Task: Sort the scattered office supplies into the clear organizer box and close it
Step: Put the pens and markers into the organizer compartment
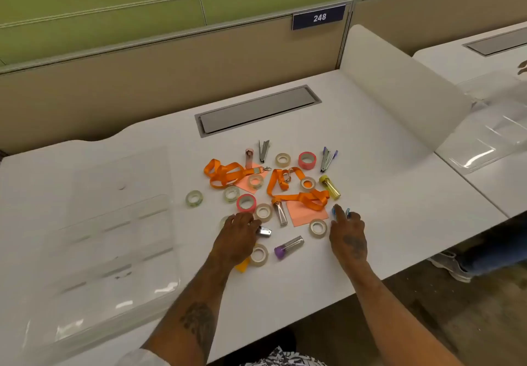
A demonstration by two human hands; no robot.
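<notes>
1. Reaching into the scattered supplies is the step in hand; judged from the layout, sorting has barely begun, as the pile lies mid-desk.
2. Left hand: fingers curled down over a silver metal piece at the near left edge of the pile. Whether it is gripped cannot be told.
3. Right hand: fingers extended, touching a small blue item at the near right edge; not closed round it.
4. Organizer box: lies at the near left of the desk, apart from the pile. Compartment dividers show through it; lid position cannot be told.
5. Unsorted items include tape rolls, orange lanyards, pink notes and a purple-capped tube.
6. Next move, as a judgement: secure a firm pinch on each small item, lift it free of the lanyards, then carry it left to a matching compartment.
</notes>
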